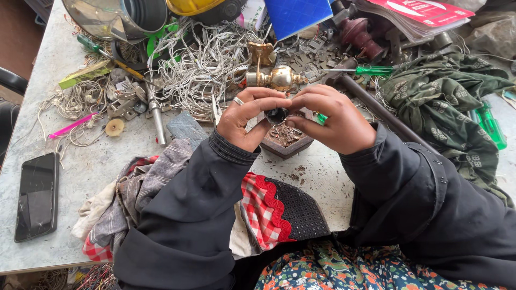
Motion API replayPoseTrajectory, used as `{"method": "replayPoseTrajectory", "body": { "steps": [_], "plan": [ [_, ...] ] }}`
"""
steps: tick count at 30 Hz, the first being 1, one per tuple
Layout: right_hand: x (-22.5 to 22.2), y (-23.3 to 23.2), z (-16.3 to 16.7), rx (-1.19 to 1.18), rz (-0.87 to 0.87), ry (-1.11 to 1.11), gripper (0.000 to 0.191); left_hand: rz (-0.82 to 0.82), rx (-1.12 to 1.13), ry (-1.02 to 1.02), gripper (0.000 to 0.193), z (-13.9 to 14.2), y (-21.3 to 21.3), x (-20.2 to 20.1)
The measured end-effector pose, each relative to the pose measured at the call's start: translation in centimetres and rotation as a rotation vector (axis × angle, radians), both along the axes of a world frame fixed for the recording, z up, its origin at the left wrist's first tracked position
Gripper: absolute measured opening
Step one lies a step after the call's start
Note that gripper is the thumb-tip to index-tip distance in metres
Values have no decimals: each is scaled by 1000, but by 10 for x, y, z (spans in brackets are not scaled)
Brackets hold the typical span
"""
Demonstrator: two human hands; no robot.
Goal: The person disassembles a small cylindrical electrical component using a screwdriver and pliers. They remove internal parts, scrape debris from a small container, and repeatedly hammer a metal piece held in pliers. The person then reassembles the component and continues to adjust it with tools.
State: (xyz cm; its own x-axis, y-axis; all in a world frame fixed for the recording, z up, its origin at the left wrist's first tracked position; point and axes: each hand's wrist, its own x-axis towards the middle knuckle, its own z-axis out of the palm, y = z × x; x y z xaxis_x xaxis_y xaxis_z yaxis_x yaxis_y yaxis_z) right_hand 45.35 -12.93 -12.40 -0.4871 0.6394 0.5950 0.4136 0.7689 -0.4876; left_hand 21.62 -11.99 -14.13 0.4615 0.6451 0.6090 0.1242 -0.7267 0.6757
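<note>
My left hand (248,117) and my right hand (332,118) meet over the table, and both pinch a small dark round part (277,114) between their fingertips. The left hand wears a silver ring. A green object (320,118) pokes out under my right fingers. Right beneath the hands stands a small brown wooden tray (285,146) holding rusty bits of metal. Just beyond the fingers lies a brass fitting with a round knob (279,78). Both arms are in black sleeves.
A tangle of white wires (207,64) covers the far middle. A black phone (36,196) lies at the left, rags and a red checked cloth (258,209) near the front edge, a green cloth (446,99) and green-handled screwdriver (371,70) at the right, a dark metal bar (376,110) beside them.
</note>
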Motion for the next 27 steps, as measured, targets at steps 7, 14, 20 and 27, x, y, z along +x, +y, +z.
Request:
{"method": "replayPoseTrajectory", "body": {
  "steps": [7,14,20,27],
  "plan": [
    [-1,1,-8,-108,-25,35,22,50,25,57,57,6,-3,3],
    [-2,-2,-5,-146,2,108,24,110,35,29,53,6,-3,2],
    [-2,-1,-7,-158,-23,160,24,153,2,13,51,4,-2,2],
    [-1,-2,-7,13,-88,90,23,63,-101,-86,51,-1,-3,2]
  ]
}}
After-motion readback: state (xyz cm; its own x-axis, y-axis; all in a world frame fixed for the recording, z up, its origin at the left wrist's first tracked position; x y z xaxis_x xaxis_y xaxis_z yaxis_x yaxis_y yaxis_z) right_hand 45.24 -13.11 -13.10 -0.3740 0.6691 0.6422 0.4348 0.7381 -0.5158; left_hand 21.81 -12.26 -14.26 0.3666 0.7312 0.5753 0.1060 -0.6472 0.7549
